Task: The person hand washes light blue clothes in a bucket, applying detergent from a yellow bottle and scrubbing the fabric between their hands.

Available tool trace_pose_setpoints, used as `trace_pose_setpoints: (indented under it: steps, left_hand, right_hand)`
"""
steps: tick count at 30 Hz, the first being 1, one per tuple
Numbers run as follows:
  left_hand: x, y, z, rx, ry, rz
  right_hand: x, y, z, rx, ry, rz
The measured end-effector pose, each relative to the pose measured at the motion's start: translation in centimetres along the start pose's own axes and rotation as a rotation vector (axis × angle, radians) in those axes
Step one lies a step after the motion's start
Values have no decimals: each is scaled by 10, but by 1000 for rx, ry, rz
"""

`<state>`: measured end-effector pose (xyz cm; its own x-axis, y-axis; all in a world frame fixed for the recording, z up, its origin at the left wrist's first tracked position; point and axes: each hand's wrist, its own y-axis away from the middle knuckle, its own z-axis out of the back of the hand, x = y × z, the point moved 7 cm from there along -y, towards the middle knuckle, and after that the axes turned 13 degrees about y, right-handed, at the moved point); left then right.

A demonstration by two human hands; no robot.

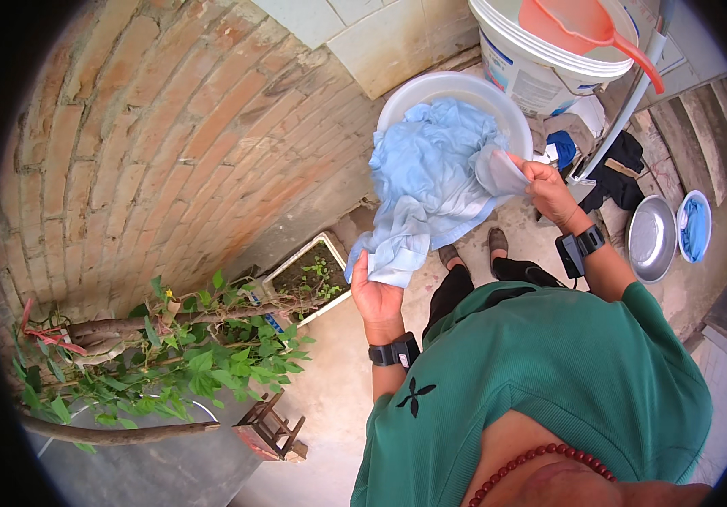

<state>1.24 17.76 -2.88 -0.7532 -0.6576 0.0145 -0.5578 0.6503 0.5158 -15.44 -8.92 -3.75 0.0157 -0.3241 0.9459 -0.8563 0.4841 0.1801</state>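
A light blue wet-looking cloth (439, 152) lies bunched over the near rim of a white plastic basin (515, 104), part inside and part hanging out towards me. My left hand (377, 296) grips a pale folded end of it, left of and nearer to me than the basin. At the basin's right edge, my right hand (548, 190) pinches another part, a thin whitish flap. The cloth stretches between both hands, its lower edge hanging above the concrete floor. Folds hide what the basin holds beneath the cloth.
Behind the basin stands a large white bucket (522, 79) with a coral plastic dipper (575, 28) on top. A metal basin (652, 237) and a small bowl with blue cloth (695, 227) are at right. At left are a brick wall (148, 146), a planter (306, 279) and a wooden stool (274, 428).
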Motion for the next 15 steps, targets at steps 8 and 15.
trace_pose_setpoints:
  steps: [8,15]
  left_hand:
    - [35,-19,-5,94,-61,133]
    - [44,-51,-22,210,314,92]
  right_hand:
    - [34,-1,-27,169,-345,73]
    - [41,-4,-64,313,-393,-6]
